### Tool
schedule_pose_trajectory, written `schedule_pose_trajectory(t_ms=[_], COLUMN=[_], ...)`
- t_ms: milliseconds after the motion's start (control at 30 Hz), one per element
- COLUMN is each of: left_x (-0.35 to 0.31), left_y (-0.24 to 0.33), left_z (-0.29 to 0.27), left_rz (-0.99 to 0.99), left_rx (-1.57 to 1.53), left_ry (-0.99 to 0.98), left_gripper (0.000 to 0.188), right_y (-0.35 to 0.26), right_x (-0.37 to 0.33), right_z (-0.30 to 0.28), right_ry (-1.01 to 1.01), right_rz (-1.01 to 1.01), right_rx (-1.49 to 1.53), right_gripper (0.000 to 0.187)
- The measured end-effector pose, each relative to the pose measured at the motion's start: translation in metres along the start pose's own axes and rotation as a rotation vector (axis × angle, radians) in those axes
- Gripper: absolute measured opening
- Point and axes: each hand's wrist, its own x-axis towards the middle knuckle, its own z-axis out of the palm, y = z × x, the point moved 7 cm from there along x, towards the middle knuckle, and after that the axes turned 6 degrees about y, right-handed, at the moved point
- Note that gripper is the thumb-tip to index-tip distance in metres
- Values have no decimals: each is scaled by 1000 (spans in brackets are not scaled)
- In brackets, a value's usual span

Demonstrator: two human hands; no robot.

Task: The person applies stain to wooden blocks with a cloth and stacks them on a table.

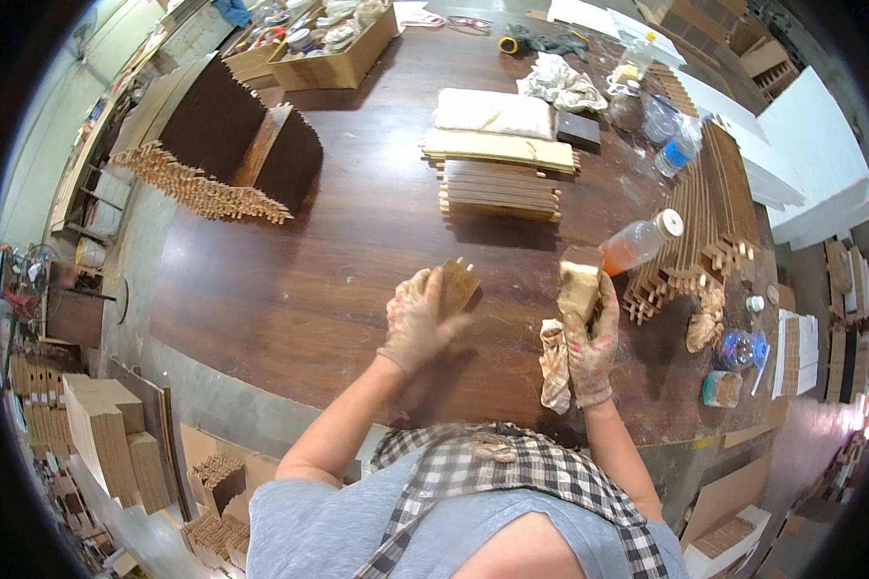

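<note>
Both my hands wear pale, stained work gloves. My left hand (412, 320) is closed round one edge of a brown wooden slat (461, 286), whose far end shows short pale dowel pegs; the lower part of the slat is hidden or blurred. My right hand (592, 352) grips a yellowish, cloth-like pad (578, 283) with a brown top, and its exact kind is unclear. Beside that hand, on its left, a crumpled stained rag (554, 367) lies on the dark tabletop (338, 280). Just beyond the pad, a clear bottle with orange liquid (634, 245) leans or lies toward the right.
Stacked doweled slats (500, 190) sit ahead, before a folded white cloth (493, 113). A tall pile of brown boards (212, 145) stands far left, and more slats (705, 212) line the right. Bottles (679, 147), jars and a cardboard box (333, 66) occupy the far side.
</note>
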Motion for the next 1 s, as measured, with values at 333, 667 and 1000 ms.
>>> schedule_pose_trajectory(t_ms=[333,667,1000], left_x=[35,164,200], left_y=[-46,-180,-227], left_z=[-67,-226,-204], left_rz=[59,-84,-155], left_rx=[166,631,762], left_ry=[325,625,472], left_gripper=[72,59,47], right_y=[1,21,14], right_x=[-19,-25,-25], right_z=[10,18,18], right_ry=[-52,-81,-57], right_rz=[70,129,233], right_rx=[-27,14,59], right_gripper=[71,66,61])
